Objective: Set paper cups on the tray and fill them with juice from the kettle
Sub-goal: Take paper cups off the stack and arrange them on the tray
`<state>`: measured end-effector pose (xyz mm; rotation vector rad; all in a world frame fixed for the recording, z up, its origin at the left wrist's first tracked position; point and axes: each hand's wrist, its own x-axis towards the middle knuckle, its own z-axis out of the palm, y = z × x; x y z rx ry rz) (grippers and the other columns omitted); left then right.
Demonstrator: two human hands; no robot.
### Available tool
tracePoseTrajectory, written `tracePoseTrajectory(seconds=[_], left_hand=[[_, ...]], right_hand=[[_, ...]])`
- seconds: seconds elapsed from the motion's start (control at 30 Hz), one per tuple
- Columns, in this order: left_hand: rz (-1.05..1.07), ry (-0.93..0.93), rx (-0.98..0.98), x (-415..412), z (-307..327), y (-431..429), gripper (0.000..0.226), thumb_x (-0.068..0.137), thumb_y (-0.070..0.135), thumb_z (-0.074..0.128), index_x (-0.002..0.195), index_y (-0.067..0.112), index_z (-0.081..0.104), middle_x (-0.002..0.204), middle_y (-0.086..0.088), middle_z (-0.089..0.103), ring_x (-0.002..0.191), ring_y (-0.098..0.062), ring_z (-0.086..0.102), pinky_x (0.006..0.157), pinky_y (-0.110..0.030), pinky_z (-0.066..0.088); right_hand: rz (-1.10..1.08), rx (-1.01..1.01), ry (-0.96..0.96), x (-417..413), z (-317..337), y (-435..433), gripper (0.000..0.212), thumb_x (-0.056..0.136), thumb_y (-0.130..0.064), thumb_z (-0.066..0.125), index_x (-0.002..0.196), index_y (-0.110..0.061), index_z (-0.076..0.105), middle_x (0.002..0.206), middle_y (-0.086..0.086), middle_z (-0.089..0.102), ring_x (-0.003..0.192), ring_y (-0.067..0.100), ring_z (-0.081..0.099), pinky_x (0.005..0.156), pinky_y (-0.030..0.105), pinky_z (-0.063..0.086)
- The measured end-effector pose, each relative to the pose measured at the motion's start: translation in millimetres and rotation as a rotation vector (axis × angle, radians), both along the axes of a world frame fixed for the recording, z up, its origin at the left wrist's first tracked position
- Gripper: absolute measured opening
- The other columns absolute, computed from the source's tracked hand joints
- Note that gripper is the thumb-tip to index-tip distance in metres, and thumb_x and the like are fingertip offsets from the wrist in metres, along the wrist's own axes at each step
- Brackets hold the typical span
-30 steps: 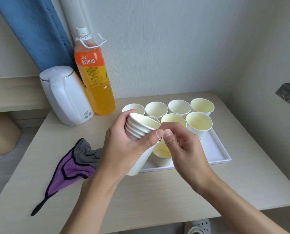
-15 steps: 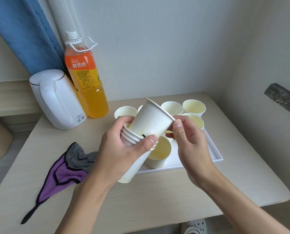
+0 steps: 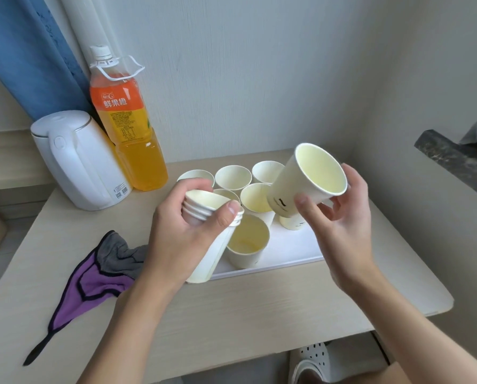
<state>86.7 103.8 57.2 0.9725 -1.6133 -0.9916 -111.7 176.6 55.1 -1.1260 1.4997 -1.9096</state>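
- Stack of nested paper cups (image 3: 217,245) in left hand (image 3: 176,245), thumb and fingers wrapped round the rims, tilted; light, thin-walled, probably easily crushed.
- Single cup (image 3: 295,189) just right of that, gripped round its lower wall by right hand (image 3: 342,217), mouth tipped sideways; likely best held low, gently.
- Hands apart.
- Tray (image 3: 292,250) under and beyond both hands, other cups standing on it.
- Kettle (image 3: 79,162) well beyond left hand, to its left.

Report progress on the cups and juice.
Done: several paper cups stand on the tray. In hand: right hand holds a single cup above the tray, left hand grips the cup stack. Left: set that cup down, then pour; the kettle stands untouched by the juice bottle.
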Motion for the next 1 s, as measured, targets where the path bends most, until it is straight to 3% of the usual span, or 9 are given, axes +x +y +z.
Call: tracePoseTrajectory(seconds=[0.2, 0.4, 0.57, 0.8, 0.9, 1.0], left_hand=[[0.013, 0.04, -0.017, -1.2, -0.8, 0.5, 0.059, 0.062, 0.061, 0.075, 0.106, 0.022, 0.068, 0.089, 0.032, 0.07, 0.084, 0.012, 0.064, 0.072, -0.004, 0.045], [-0.003, 0.05, -0.022, -5.9, -2.2, -0.5, 0.056, 0.064, 0.059, 0.075, 0.105, 0.022, 0.066, 0.088, 0.032, 0.071, 0.083, 0.013, 0.064, 0.071, -0.003, 0.045], [-0.007, 0.048, -0.018, -9.6, -4.4, -1.2, 0.055, 0.065, 0.059, 0.075, 0.104, 0.021, 0.067, 0.086, 0.028, 0.071, 0.08, 0.012, 0.064, 0.07, -0.004, 0.045], [-0.001, 0.026, -0.024, -9.4, -6.7, -2.0, 0.052, 0.066, 0.059, 0.074, 0.103, 0.024, 0.066, 0.087, 0.031, 0.07, 0.082, 0.011, 0.064, 0.071, -0.004, 0.045], [0.001, 0.032, -0.022, -9.5, -7.2, -2.0, 0.053, 0.066, 0.06, 0.074, 0.104, 0.023, 0.067, 0.088, 0.021, 0.071, 0.082, 0.011, 0.064, 0.071, -0.004, 0.044], [0.0, 0.024, -0.017, -10.0, -7.5, -2.6, 0.055, 0.066, 0.06, 0.074, 0.105, 0.023, 0.067, 0.094, 0.015, 0.07, 0.084, 0.011, 0.064, 0.072, -0.004, 0.045]], right_hand=[[-0.05, 0.187, 0.141, -19.9, -22.5, 13.0, 0.064, 0.078, -0.02, 0.077, 0.128, -0.028, 0.039, 0.118, -0.024, 0.05, 0.114, 0.009, 0.058, 0.093, 0.03, 0.05], [0.047, 0.466, 0.276, -19.0, -47.9, 11.1, 0.059, 0.076, -0.02, 0.079, 0.117, -0.029, 0.037, 0.109, -0.02, 0.051, 0.102, 0.004, 0.056, 0.09, 0.03, 0.052], [0.032, 0.522, 0.356, -16.0, -58.6, 1.8, 0.061, 0.076, -0.019, 0.078, 0.119, -0.028, 0.036, 0.107, -0.023, 0.046, 0.106, 0.009, 0.052, 0.091, 0.03, 0.05], [0.067, 0.607, 0.375, -20.9, -70.4, -3.6, 0.069, 0.077, -0.024, 0.079, 0.13, -0.022, 0.035, 0.12, -0.008, 0.05, 0.112, 0.016, 0.051, 0.093, 0.033, 0.047], [0.072, 0.61, 0.36, -19.4, -70.7, -4.1, 0.082, 0.075, -0.026, 0.08, 0.139, -0.025, 0.029, 0.125, -0.007, 0.051, 0.112, 0.019, 0.051, 0.091, 0.034, 0.048], [0.073, 0.581, 0.385, -18.3, -68.9, -4.8, 0.076, 0.078, -0.026, 0.079, 0.137, -0.029, 0.031, 0.124, -0.01, 0.051, 0.112, 0.017, 0.05, 0.089, 0.03, 0.045]])
